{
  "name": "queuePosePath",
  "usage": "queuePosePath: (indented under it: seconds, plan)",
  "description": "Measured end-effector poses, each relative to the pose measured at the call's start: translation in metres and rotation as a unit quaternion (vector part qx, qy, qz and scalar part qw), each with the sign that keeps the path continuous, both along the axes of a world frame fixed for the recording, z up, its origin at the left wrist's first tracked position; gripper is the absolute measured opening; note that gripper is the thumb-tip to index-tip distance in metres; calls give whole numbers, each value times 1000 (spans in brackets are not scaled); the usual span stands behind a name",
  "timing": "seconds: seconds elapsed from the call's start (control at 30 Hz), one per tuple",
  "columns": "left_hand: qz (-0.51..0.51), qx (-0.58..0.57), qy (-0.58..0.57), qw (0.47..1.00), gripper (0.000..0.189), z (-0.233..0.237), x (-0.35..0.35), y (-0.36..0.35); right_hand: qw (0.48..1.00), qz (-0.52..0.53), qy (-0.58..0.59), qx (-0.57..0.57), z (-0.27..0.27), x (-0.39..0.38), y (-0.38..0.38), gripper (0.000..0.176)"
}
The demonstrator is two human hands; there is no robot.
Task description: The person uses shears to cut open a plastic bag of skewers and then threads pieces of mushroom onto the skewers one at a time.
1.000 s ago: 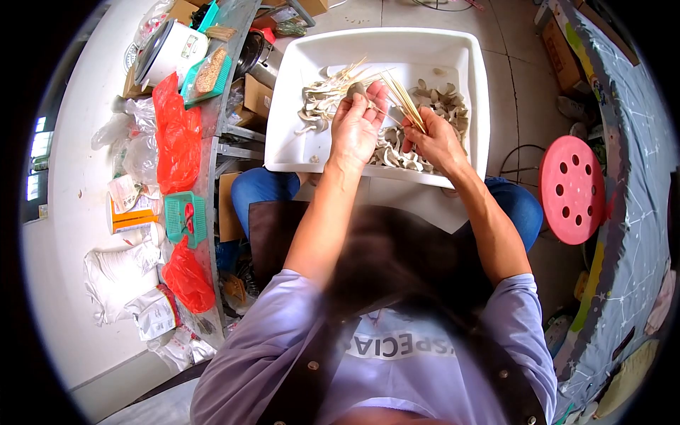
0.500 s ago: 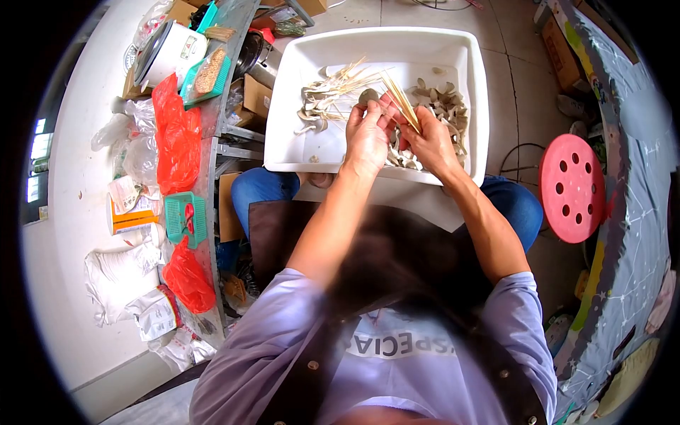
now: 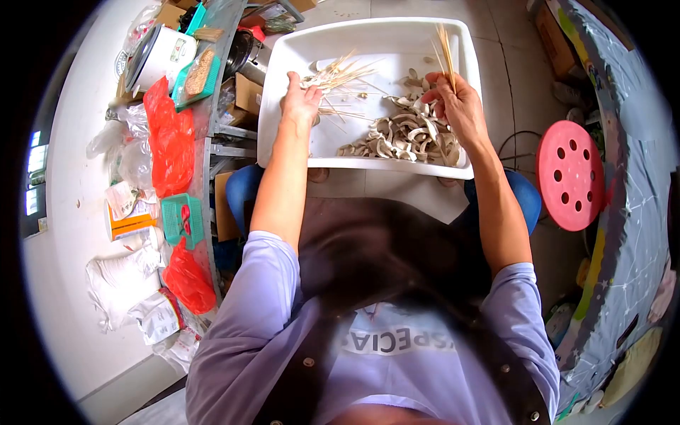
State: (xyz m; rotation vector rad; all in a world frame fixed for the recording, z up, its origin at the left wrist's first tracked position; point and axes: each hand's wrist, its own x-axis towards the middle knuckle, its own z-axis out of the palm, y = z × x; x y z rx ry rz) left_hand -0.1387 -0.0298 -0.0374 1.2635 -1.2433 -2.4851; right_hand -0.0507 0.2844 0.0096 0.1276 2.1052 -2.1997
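A white plastic tub [image 3: 368,35] stands in front of my knees. My right hand [image 3: 460,106] is closed round a bundle of thin bamboo skewers [image 3: 445,53], whose points stick up over the tub's right side. Below it lies a heap of greyish-white pieces that look like sliced mushrooms [image 3: 407,131]. My left hand [image 3: 301,105] is at the tub's left side, fingers spread, next to a fanned pile of skewers [image 3: 347,74]. Pale pieces at that pile's left end are partly hidden by this hand. A few single skewers [image 3: 343,112] lie on the tub floor.
To the left, a table holds red plastic bags [image 3: 168,138], a green basket [image 3: 182,218] with red-handled scissors, and a white bucket [image 3: 166,57]. A red round stool [image 3: 570,176] stands at the right, beside a grey patterned cloth [image 3: 637,177].
My hands have moved apart from the tub's middle. The left went left to the skewer pile and no longer holds a mushroom piece; the right shifted right and up with its skewers.
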Motion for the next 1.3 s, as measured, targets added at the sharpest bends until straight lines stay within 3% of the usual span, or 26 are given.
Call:
queuePosePath:
  seconds: [0.1, 0.13, 0.2, 0.27, 0.3, 0.37, 0.47, 0.6, 0.7, 0.83, 0.97, 1.0, 1.07, 1.1, 1.13, 1.3]
  plan:
    - [-108, -199, 53, 973, 43, 5, 16, 16, 1000, 7, 1, 28, 1, 1, -6, 28]
    - [-238, -262, 114, 928, 28, 0, 31, 19, 999, 7, 2, 31, 1, 1, -7, 28]
    - [-473, -339, 58, 811, 28, -8, 52, 37, 999, 5, 5, 41, 2, 0, -7, 28]
    - [-559, -566, -79, 601, 42, -37, 72, 61, 999, 10, 8, 48, -1, 1, -7, 28]
    - [-615, -591, -120, 509, 55, -18, 83, 74, 998, 16, 12, 52, -1, 1, -8, 27]
    - [-620, -616, -112, 472, 57, -29, 90, 79, 998, 19, 17, 60, -6, 3, -10, 28]
    - [-616, -589, -64, 519, 59, -60, 84, 70, 996, 23, 17, 82, -8, 4, -11, 29]
    - [-598, -537, -112, 585, 67, -58, 86, 71, 991, 48, -7, 124, 2, 5, -11, 28]
    - [-605, -523, -102, 591, 69, -62, 90, 75, 997, 51, -8, 65, -1, 6, -15, 26]
    - [-589, -570, -116, 561, 64, -48, 91, 87, 998, 38, -42, 1, -3, 5, -16, 18]
    - [-538, -511, -69, 667, 57, -25, 92, 83, 996, 51, -75, -19, 0, 5, -10, 17]
    - [-505, -466, -38, 726, 48, -19, 91, 85, 995, 59, -76, -9, 1, 6, -10, 17]
    - [-426, -239, 37, 872, 42, -5, 91, 82, 994, 79, -74, 11, 2, 7, -12, 18]
    - [-372, -117, 76, 918, 39, 4, 91, 82, 993, 91, -69, 21, 2, 8, -13, 19]
    - [-347, -40, 95, 932, 31, 14, 91, 80, 992, 104, -64, 30, 1, 8, -15, 19]
    - [-272, 49, 160, 948, 31, 21, 91, 80, 985, 146, -41, 87, 2, 15, -19, 19]
